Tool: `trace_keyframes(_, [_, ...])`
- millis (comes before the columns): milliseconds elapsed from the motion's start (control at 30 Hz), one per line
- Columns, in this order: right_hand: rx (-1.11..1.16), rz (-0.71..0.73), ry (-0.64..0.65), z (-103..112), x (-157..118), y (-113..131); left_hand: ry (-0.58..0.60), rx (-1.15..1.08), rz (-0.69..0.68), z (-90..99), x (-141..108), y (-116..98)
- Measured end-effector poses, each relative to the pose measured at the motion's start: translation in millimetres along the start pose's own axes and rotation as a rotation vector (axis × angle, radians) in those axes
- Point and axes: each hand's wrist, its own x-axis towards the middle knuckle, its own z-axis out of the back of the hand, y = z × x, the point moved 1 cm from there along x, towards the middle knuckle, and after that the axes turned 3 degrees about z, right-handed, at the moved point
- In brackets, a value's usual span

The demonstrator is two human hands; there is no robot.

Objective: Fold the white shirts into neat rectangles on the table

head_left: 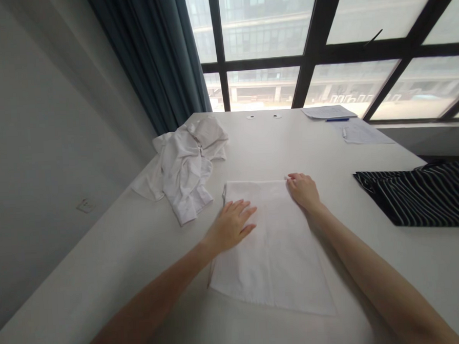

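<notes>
A white cloth [274, 257] lies flat on the white table [143, 284], narrower at its far edge and wider toward me. My left hand [233, 225] rests with spread fingers on the left part of the cloth, below its far left corner. At the far right corner of the cloth is my right hand [303, 189], its fingers bent and close together over the corner. A small bit of white cloth shows at those fingertips.
A crumpled white garment [186, 164] lies at the back left. Black striped fabric [426, 195] is at the right. Papers [328, 112] and a blue pen [337, 119] lie at the back right, before the windows. A blue curtain [165, 57] hangs behind.
</notes>
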Motion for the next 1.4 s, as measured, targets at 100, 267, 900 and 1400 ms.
trace_keyframes(100, [0.039, -0.085, -0.029, 4.3, -3.1, -0.7, 0.029, 0.018, 0.034, -6.8, 30.2, 25.9])
trace_keyframes(267, [0.243, -0.123, -0.005, 8.4, -2.0, -1.1, 0.069, 0.015, 0.130, -13.6, 55.1, 47.1])
trace_keyframes(900, [1.158, -0.103, 0.548, 44.1, -12.2, 3.6, 0.016, -0.347, 0.153, 9.5, 83.0, 80.1])
trace_keyframes(1400, [1.021, -0.068, 0.611, 47.7, -13.6, -6.6, -0.031, -0.717, 0.215, 22.8, 66.4, 93.3])
